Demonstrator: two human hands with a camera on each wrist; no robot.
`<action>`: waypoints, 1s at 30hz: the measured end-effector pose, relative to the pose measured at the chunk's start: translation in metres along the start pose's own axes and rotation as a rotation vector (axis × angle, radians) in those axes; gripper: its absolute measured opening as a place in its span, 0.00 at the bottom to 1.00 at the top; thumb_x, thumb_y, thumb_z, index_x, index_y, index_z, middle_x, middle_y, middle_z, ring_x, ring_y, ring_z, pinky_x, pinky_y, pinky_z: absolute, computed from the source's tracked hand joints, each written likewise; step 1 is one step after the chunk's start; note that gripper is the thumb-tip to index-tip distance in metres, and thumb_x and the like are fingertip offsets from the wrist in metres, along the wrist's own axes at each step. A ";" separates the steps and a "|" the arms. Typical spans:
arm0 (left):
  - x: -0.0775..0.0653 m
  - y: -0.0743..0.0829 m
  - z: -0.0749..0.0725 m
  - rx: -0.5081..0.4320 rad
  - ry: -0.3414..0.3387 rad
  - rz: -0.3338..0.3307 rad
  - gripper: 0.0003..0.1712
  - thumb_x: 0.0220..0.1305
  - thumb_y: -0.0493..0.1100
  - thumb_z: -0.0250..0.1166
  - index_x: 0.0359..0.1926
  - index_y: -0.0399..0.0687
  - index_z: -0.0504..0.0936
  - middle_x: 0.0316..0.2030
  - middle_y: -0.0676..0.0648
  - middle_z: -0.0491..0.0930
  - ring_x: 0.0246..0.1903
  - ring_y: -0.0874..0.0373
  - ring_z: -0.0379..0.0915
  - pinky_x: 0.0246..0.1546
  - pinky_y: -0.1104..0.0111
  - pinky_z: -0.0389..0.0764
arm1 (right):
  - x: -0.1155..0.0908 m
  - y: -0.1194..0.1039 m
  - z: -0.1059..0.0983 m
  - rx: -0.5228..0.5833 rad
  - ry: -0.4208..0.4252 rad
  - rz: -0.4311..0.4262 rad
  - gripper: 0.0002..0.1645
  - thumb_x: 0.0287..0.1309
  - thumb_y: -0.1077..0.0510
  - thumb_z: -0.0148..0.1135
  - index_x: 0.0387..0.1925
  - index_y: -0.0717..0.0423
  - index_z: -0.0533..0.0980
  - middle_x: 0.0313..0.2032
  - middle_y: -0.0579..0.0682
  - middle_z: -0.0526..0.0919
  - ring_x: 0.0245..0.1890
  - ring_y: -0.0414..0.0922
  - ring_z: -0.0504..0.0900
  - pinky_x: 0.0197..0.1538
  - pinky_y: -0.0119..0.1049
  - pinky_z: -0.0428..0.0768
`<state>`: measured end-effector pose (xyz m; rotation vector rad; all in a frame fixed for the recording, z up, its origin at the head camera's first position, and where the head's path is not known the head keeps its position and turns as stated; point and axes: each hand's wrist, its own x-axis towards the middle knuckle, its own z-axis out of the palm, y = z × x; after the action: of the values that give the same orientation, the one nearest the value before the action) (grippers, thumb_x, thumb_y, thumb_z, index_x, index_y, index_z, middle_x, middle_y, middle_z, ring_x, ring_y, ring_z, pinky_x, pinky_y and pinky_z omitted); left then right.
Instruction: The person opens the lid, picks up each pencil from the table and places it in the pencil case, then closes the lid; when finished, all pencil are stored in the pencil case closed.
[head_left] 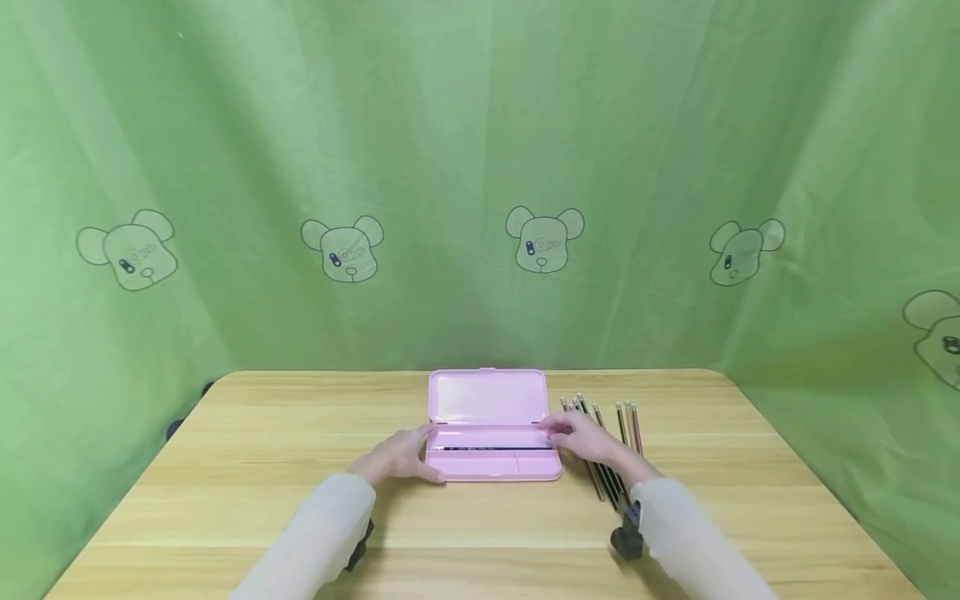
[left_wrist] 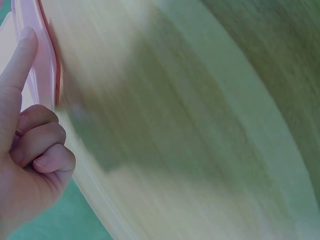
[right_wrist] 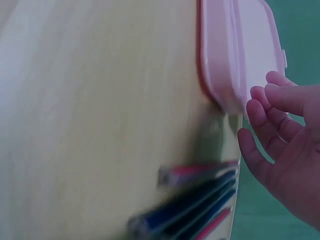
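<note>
A pink pencil case [head_left: 491, 477] lies open on the table, its lid [head_left: 489, 397] tipped back. Inside, a dark pencil [head_left: 487, 448] lies lengthwise in the long compartment. My left hand [head_left: 401, 456] holds the left end of the case, thumb along the front corner; in the left wrist view the other fingers are curled. Over the right end hovers my right hand [head_left: 581, 437], close to the pencil's end. Its fingers are loosely bent with nothing between them in the right wrist view. Several loose pencils [head_left: 600, 481] lie right of the case, partly hidden under the right forearm.
The wooden table [head_left: 247, 492] extends to both sides and in front of the case. More pencils [head_left: 630, 417] lie beyond the right wrist. A green curtain [head_left: 450, 125] with bear-head outlines hangs behind and around the table.
</note>
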<state>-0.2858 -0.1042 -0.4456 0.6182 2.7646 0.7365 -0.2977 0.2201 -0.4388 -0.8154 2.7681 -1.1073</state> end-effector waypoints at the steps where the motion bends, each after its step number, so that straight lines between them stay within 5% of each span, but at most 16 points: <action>1: 0.000 0.000 0.000 0.000 0.000 -0.003 0.55 0.40 0.55 0.74 0.66 0.39 0.58 0.55 0.30 0.69 0.55 0.37 0.66 0.56 0.49 0.68 | -0.003 0.003 -0.001 0.001 0.006 0.014 0.14 0.55 0.69 0.55 0.44 0.70 0.76 0.38 0.60 0.80 0.39 0.49 0.76 0.44 0.38 0.77; 9: 0.000 -0.001 0.001 -0.009 -0.007 -0.012 0.55 0.40 0.54 0.74 0.66 0.38 0.57 0.56 0.30 0.68 0.56 0.38 0.65 0.58 0.50 0.66 | -0.026 0.021 -0.020 0.009 0.035 0.078 0.17 0.57 0.66 0.55 0.47 0.70 0.74 0.40 0.63 0.79 0.41 0.52 0.77 0.49 0.47 0.76; 20: 0.001 -0.004 -0.001 -0.014 0.006 -0.004 0.56 0.40 0.54 0.74 0.66 0.38 0.57 0.56 0.30 0.68 0.56 0.38 0.66 0.57 0.50 0.67 | -0.054 0.043 -0.049 0.065 0.068 0.164 0.21 0.57 0.65 0.54 0.51 0.73 0.69 0.38 0.61 0.78 0.39 0.47 0.75 0.43 0.31 0.76; 30: 0.000 -0.001 0.002 -0.033 -0.004 0.003 0.56 0.40 0.54 0.74 0.66 0.38 0.57 0.57 0.30 0.67 0.57 0.38 0.64 0.58 0.49 0.65 | -0.078 0.054 -0.064 0.015 0.079 0.257 0.23 0.57 0.62 0.56 0.52 0.72 0.69 0.39 0.59 0.77 0.39 0.49 0.75 0.41 0.40 0.77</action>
<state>-0.2859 -0.1044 -0.4480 0.6170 2.7427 0.7789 -0.2705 0.3308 -0.4376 -0.4060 2.8206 -1.1321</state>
